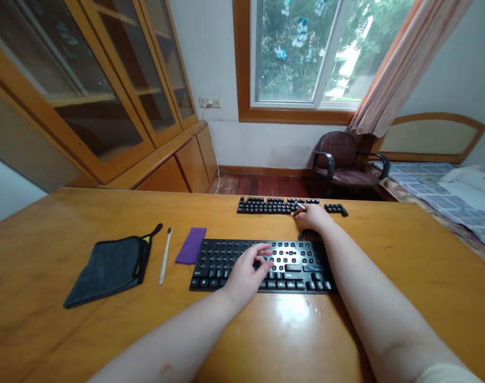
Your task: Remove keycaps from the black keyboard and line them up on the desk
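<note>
A black keyboard point(226, 260) lies across the desk in front of me, with keycaps off over part of its upper and right side, showing bare switch posts. My left hand point(246, 271) hovers over its middle, fingers curved and thumb apart from them, holding nothing I can see. Beyond the keyboard, loose black keycaps point(262, 206) are laid out in rows. My right hand point(312, 215) reaches to these rows, fingers closed around a slim silver tool point(300, 205) whose kind is unclear. A dark keycap point(295, 214) is at its fingertips; whether it is gripped is unclear.
Left of the keyboard lie a purple cloth point(191, 246), a white toothbrush point(165, 258) and a folded dark grey cloth point(108, 270). A coiled black cable point(309, 232) sits behind the keyboard. Past the desk point(290, 340) are a chair point(338, 154), a bed and a glass-door cabinet.
</note>
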Action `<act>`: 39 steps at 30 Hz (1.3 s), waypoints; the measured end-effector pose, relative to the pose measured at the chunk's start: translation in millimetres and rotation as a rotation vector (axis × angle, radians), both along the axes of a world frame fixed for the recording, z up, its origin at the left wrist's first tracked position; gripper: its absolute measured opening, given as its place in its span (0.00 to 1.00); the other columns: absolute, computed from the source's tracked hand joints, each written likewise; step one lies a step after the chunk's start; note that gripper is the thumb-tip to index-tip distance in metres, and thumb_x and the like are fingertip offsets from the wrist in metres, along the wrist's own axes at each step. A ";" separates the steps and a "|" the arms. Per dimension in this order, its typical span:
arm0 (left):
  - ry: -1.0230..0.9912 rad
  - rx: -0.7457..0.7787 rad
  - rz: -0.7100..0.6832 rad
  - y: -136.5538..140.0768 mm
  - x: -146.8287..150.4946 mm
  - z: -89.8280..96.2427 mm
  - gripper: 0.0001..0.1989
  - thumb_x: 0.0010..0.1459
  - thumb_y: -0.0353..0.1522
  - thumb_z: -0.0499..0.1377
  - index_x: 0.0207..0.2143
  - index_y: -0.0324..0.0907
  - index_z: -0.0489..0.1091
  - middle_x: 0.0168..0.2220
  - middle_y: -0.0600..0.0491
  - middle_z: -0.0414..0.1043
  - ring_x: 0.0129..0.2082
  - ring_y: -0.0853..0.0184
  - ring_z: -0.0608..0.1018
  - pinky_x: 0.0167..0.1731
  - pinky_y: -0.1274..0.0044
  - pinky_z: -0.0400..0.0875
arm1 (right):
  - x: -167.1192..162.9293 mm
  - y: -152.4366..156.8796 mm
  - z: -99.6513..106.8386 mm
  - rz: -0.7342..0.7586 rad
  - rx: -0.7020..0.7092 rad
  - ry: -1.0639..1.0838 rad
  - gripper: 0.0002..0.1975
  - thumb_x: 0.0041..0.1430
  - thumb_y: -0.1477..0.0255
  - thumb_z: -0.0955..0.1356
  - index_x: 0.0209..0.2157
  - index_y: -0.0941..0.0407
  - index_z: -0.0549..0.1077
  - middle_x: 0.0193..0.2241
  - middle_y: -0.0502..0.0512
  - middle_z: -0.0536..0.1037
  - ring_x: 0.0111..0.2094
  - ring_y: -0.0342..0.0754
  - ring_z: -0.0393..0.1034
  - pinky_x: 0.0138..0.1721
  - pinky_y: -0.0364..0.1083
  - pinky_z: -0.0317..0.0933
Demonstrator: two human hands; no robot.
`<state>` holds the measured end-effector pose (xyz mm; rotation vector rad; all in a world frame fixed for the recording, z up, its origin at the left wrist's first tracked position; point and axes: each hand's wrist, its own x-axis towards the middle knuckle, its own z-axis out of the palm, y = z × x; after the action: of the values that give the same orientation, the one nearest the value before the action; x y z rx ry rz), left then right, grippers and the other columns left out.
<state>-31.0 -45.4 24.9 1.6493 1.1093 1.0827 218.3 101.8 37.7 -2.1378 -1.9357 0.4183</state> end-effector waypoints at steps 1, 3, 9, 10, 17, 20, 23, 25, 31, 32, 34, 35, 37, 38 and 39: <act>0.001 -0.001 -0.002 -0.1 -0.1 0.4 0.16 0.55 0.30 0.57 0.48 0.42 0.66 0.42 0.48 0.73 0.35 0.68 0.75 0.43 0.71 0.69 | 0.7 0.7 -2.3 -0.006 -0.012 0.007 0.13 0.46 0.68 0.69 0.35 0.55 0.77 0.29 0.56 0.78 0.28 0.48 0.69 0.29 0.43 0.57; 0.007 -0.003 -0.005 -0.3 -0.3 1.5 0.16 0.55 0.30 0.57 0.48 0.42 0.66 0.42 0.48 0.73 0.35 0.68 0.75 0.43 0.71 0.69 | 2.4 2.3 -6.2 -0.004 -0.028 0.009 0.13 0.45 0.67 0.69 0.35 0.55 0.77 0.28 0.56 0.77 0.28 0.47 0.69 0.29 0.43 0.57; 0.015 -0.008 -0.007 0.2 -0.4 3.1 0.16 0.55 0.30 0.57 0.48 0.41 0.65 0.42 0.48 0.72 0.35 0.68 0.75 0.42 0.71 0.70 | 5.5 3.0 -9.9 -0.006 0.060 -0.007 0.16 0.45 0.63 0.69 0.37 0.55 0.76 0.29 0.57 0.77 0.29 0.48 0.69 0.30 0.43 0.56; 0.015 -0.007 -0.006 0.5 -0.4 2.6 0.16 0.55 0.29 0.57 0.48 0.41 0.65 0.42 0.49 0.72 0.35 0.68 0.75 0.42 0.71 0.70 | 5.3 2.8 -9.4 -0.009 0.063 -0.010 0.16 0.45 0.63 0.69 0.36 0.54 0.76 0.30 0.56 0.77 0.30 0.48 0.69 0.30 0.43 0.56; 0.024 -0.008 -0.015 1.6 -0.9 -1.2 0.16 0.56 0.31 0.57 0.48 0.41 0.65 0.42 0.49 0.72 0.35 0.69 0.74 0.43 0.72 0.69 | 3.0 5.2 -10.1 0.009 0.080 -0.020 0.10 0.47 0.64 0.69 0.32 0.52 0.77 0.30 0.53 0.77 0.32 0.47 0.68 0.30 0.41 0.55; 0.030 -0.011 -0.018 1.2 -0.8 0.1 0.16 0.56 0.31 0.57 0.48 0.41 0.65 0.42 0.49 0.72 0.35 0.69 0.74 0.43 0.72 0.68 | 2.2 7.6 -13.0 -0.013 0.086 -0.033 0.09 0.48 0.65 0.69 0.32 0.53 0.77 0.30 0.54 0.77 0.31 0.47 0.68 0.30 0.41 0.56; 0.030 -0.011 -0.019 0.7 -0.7 1.5 0.16 0.56 0.31 0.56 0.48 0.41 0.65 0.42 0.49 0.72 0.35 0.69 0.74 0.44 0.71 0.68 | 1.2 9.7 -13.3 -0.013 0.088 -0.062 0.09 0.48 0.66 0.69 0.32 0.52 0.77 0.30 0.54 0.78 0.33 0.48 0.69 0.31 0.42 0.56; 0.030 -0.009 -0.020 0.6 -0.7 1.9 0.16 0.56 0.31 0.56 0.48 0.41 0.65 0.43 0.48 0.72 0.35 0.68 0.74 0.44 0.71 0.68 | 0.7 10.7 -12.0 0.003 0.088 -0.074 0.10 0.48 0.66 0.69 0.33 0.52 0.77 0.31 0.55 0.78 0.33 0.48 0.69 0.32 0.42 0.57; 0.029 0.005 -0.018 0.9 -0.4 0.6 0.16 0.56 0.31 0.56 0.48 0.41 0.65 0.42 0.49 0.72 0.35 0.69 0.74 0.43 0.72 0.68 | -0.3 12.2 -9.6 0.034 0.093 -0.077 0.10 0.49 0.66 0.68 0.34 0.53 0.76 0.31 0.55 0.78 0.34 0.49 0.70 0.33 0.42 0.58; 0.031 0.008 -0.016 0.9 -0.4 0.3 0.16 0.56 0.31 0.57 0.48 0.41 0.65 0.42 0.49 0.72 0.35 0.69 0.74 0.43 0.72 0.69 | -0.5 12.4 -10.0 0.034 0.096 -0.077 0.10 0.49 0.66 0.68 0.34 0.53 0.76 0.31 0.55 0.78 0.34 0.49 0.70 0.33 0.42 0.58; 0.035 0.010 -0.014 0.9 -0.4 -0.2 0.15 0.56 0.31 0.57 0.48 0.42 0.65 0.42 0.49 0.72 0.35 0.69 0.74 0.43 0.72 0.69 | -0.9 13.0 -11.1 0.032 0.105 -0.080 0.09 0.49 0.66 0.68 0.34 0.52 0.76 0.32 0.54 0.78 0.34 0.49 0.70 0.33 0.42 0.59; 0.035 0.010 -0.014 0.8 -0.4 -0.2 0.16 0.56 0.30 0.57 0.48 0.42 0.65 0.42 0.49 0.72 0.35 0.69 0.74 0.43 0.72 0.68 | -1.0 13.3 -11.8 0.030 0.108 -0.081 0.09 0.49 0.66 0.68 0.34 0.52 0.77 0.32 0.54 0.78 0.34 0.49 0.70 0.34 0.42 0.59; 0.034 0.009 -0.014 0.6 -0.4 0.0 0.16 0.56 0.30 0.57 0.48 0.42 0.65 0.42 0.49 0.72 0.35 0.68 0.75 0.43 0.72 0.68 | -1.0 14.0 -13.1 0.030 0.115 -0.088 0.10 0.49 0.66 0.68 0.34 0.52 0.77 0.32 0.54 0.78 0.34 0.49 0.70 0.34 0.42 0.59; 0.034 0.008 -0.015 0.6 -0.4 0.2 0.16 0.56 0.30 0.57 0.48 0.42 0.65 0.42 0.49 0.72 0.35 0.68 0.75 0.43 0.72 0.68 | -0.9 14.4 -13.7 0.033 0.119 -0.092 0.10 0.49 0.66 0.68 0.34 0.52 0.76 0.32 0.54 0.78 0.35 0.49 0.70 0.34 0.42 0.59; 0.034 0.008 -0.015 0.7 -0.3 0.5 0.16 0.56 0.30 0.57 0.48 0.42 0.65 0.42 0.49 0.72 0.35 0.68 0.75 0.43 0.72 0.68 | -0.8 14.9 -14.2 0.040 0.122 -0.098 0.10 0.50 0.66 0.68 0.35 0.52 0.76 0.32 0.54 0.78 0.35 0.49 0.70 0.34 0.43 0.59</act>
<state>-31.3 -44.7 25.5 1.6852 1.1137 1.0544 217.5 116.7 23.4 -2.0820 -2.0035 0.1995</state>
